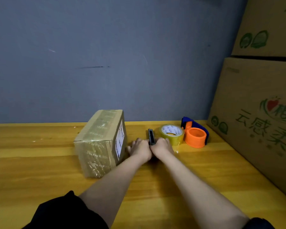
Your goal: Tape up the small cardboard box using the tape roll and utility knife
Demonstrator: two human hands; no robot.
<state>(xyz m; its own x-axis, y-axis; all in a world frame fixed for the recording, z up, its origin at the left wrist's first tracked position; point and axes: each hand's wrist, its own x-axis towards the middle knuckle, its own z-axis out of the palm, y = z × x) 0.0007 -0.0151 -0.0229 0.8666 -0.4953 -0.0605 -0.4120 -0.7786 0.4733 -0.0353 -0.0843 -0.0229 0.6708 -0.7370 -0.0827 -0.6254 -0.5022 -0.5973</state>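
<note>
Box at frame centre looks taped already; I see left hand and right hand both gripping knife, roll untouched.

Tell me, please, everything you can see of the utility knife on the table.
The utility knife is a slim, dark tool with a greyish slider track along its top. It lies on the wooden table, pointing away from the person, between the small cardboard box and the tape roll. Both hands meet at its near end: left hand, right hand. No blade is discernible.
</note>
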